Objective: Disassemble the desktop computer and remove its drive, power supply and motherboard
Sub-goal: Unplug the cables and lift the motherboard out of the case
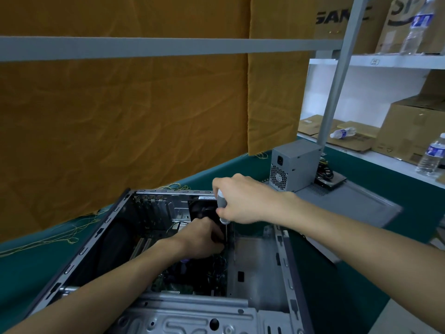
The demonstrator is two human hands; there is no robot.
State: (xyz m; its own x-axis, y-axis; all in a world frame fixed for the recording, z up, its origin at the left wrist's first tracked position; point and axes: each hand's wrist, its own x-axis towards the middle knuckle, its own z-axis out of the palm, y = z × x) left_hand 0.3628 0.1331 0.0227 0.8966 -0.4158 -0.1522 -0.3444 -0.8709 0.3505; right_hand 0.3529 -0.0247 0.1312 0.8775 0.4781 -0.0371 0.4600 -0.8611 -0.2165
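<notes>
Two hands work inside the open computer case (101,239), which lies on its side on the green table cover (29,266). At the left of the case sit the expansion slot covers (149,206), and the motherboard (168,283) is still fixed to the case floor below, with white slots (140,247) showing. I judge the board thin, stiff but brittle, and light; it is best lifted by its bare edges once every screw is out, never by its components or cables.

The left hand (202,239) reaches down into the middle of the case with curled fingers; it seems to steady something dark beside the screwdriver shaft, but what it holds is hidden. Above it the right hand (243,201) is wrapped round the grey handle of a screwdriver (222,208), whose thin shaft points straight down beside the black rear fan (199,210). The tip is out of sight.

Further right, the power supply (293,167) already stands out of the case on the removed side panel (349,203), its cable bundle (325,172) behind it. It looks like a heavy, rigid metal box, safely gripped by its flat sides.

On the shelves at right, cardboard boxes show partial black lettering, "GAN" (337,18) and "SP" (404,10); the water bottle (431,155) labels are too small to read.
</notes>
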